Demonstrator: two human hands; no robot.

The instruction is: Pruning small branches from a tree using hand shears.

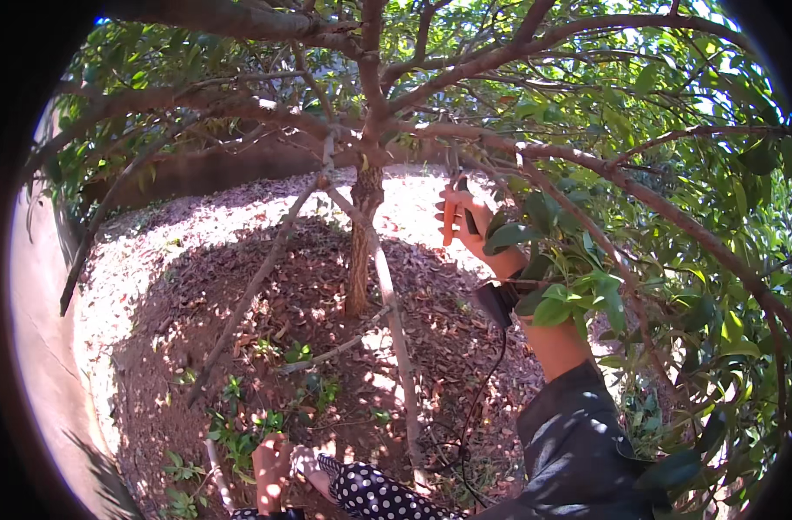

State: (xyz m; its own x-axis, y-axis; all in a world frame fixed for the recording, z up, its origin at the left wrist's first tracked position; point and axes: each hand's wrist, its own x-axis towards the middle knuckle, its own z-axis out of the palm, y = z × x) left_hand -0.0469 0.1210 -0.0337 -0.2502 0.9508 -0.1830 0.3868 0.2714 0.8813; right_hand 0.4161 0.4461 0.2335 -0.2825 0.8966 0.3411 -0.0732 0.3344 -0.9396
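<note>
My right hand is raised among the branches, gripping hand pruning shears with orange and dark handles. The shears' blades point up beside the underside of a branch; whether they touch it cannot be told. Low in the picture, what appears to be my left hand has curled fingers, beside green leafy shoots; whether it holds anything is unclear. A dark device with a cable is strapped to my right wrist. Beside the left hand are a foot and polka-dot trousers.
The tree trunk stands ahead on ground strewn with dry leaves. Bare branches hang down before me, and dense foliage crowds the right side. A pale wall runs along the left. A cable dangles near my arm.
</note>
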